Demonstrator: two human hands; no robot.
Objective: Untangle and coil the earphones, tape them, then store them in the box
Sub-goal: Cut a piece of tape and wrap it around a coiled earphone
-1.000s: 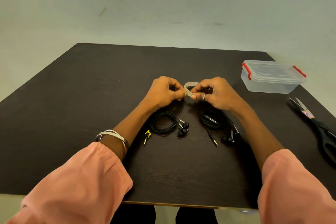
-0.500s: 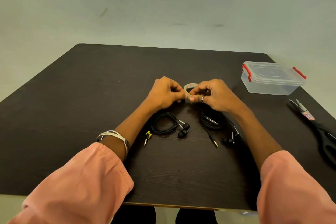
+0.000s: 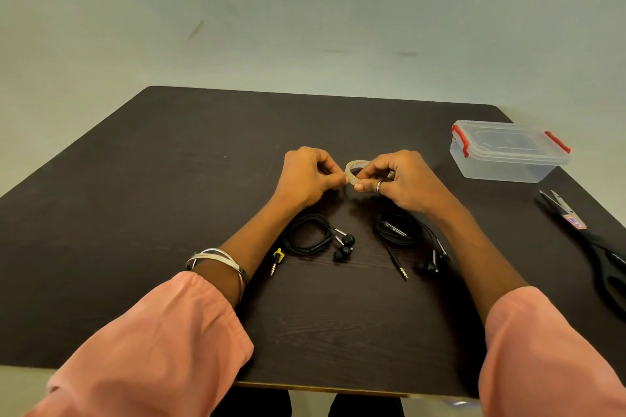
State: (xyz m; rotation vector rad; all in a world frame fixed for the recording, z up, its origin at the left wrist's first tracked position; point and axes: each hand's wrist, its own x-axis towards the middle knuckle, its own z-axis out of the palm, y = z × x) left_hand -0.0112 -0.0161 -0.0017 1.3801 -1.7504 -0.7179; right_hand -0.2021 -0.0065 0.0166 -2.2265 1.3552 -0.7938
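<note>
A: Where are the earphones?

B: Two sets lie on the dark worktop (image 3: 169,179), both nearer the person than the hands. The left earphones (image 3: 310,236) sit in a loose coil just below the left hand (image 3: 306,176), with the buds to the coil's right and a yellow-collared plug (image 3: 277,259) trailing out to its left. The right earphones (image 3: 401,234) are coiled just below the right hand (image 3: 403,181), partly under the wrist, their plug and buds reaching toward the person.

A: And the grip?

B: Both hands are curled and meet over the middle of the worktop. Between them is a small tape roll (image 3: 354,168), pale with red print. The right hand holds the roll between thumb and fingers; the left hand's thumb and forefinger pinch at the roll's near-left edge, right against the right thumb. Whether a loose end of tape is lifted, I cannot tell.

A: Anything else nearby?

B: Well to the right of the right hand and a little farther back stands a clear plastic box (image 3: 508,152) with its lid on and red clips at both ends. Nearer than the box, by the worktop's right edge, lie black-handled scissors (image 3: 589,244), blades pointing away from the person. The right hand wears a ring (image 3: 379,186); the left wrist carries silver bangles (image 3: 216,261) above a pink sleeve (image 3: 152,349).
</note>
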